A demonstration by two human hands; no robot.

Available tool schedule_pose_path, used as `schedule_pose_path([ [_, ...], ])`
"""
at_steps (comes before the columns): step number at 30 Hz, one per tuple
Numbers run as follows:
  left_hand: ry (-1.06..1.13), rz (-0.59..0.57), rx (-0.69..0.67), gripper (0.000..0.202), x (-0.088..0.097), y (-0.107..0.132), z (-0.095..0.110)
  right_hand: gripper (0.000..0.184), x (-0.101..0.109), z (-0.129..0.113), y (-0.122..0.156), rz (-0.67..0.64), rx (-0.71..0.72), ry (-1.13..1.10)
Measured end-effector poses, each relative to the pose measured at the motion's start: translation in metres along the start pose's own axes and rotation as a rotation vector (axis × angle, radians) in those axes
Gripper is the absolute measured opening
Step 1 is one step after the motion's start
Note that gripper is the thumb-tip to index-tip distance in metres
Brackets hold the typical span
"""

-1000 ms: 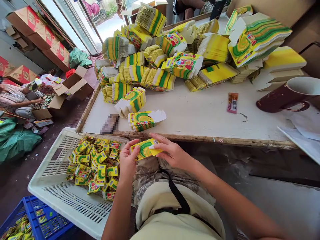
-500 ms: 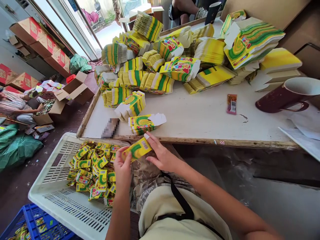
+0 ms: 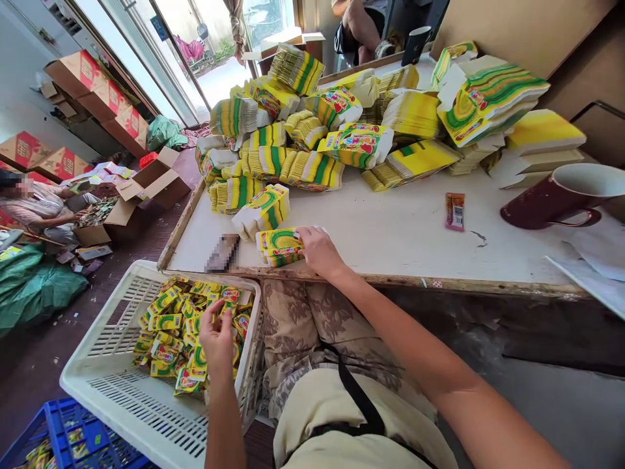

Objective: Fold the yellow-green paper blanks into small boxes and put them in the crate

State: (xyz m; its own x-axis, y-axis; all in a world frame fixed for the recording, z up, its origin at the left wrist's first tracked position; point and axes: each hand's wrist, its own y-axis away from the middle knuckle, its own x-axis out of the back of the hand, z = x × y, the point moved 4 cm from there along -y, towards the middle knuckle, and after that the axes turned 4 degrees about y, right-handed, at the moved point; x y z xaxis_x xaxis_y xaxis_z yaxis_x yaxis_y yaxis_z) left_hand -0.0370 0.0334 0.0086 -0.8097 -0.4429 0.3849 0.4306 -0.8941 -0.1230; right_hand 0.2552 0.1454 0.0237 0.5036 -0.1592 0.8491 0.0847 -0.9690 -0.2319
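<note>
My left hand (image 3: 217,337) hovers over the white plastic crate (image 3: 127,402), fingers loosely curled, nothing clearly in them. The crate holds a heap of folded yellow-green small boxes (image 3: 172,327). My right hand (image 3: 318,251) rests on the near stack of flat yellow-green cartons (image 3: 277,246) at the table's front edge, its fingers bent over the stack's right end. Behind that stack lies another small bundle of cartons (image 3: 261,210).
Big piles of flat cartons (image 3: 312,124) cover the far half of the white table (image 3: 400,234). A maroon mug (image 3: 561,193) and a small red sachet (image 3: 454,211) lie to the right. A blue crate (image 3: 58,440) sits bottom left. Another person (image 3: 34,205) sits among cardboard boxes at left.
The folded box held by both hands is gone from them. My left hand moved down over the white crate; my right hand reached up onto the carton stack on the table.
</note>
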Motion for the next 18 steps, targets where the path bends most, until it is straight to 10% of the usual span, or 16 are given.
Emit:
schedule_pose_path([
  [7,0.795,-0.243,0.089,0.054,-0.097,0.026,0.048,0.051,0.015,-0.041,0.05,-0.033,0.109,-0.566],
  [12,1.123,-0.157,0.142,0.042,-0.107,0.022,0.067,0.05,-0.006,-0.068,0.099,-0.192,0.11,-1.066],
  [18,1.059,-0.146,0.161,0.063,-0.104,0.03,0.073,0.045,-0.013,-0.068,0.102,-0.141,0.013,-1.091],
])
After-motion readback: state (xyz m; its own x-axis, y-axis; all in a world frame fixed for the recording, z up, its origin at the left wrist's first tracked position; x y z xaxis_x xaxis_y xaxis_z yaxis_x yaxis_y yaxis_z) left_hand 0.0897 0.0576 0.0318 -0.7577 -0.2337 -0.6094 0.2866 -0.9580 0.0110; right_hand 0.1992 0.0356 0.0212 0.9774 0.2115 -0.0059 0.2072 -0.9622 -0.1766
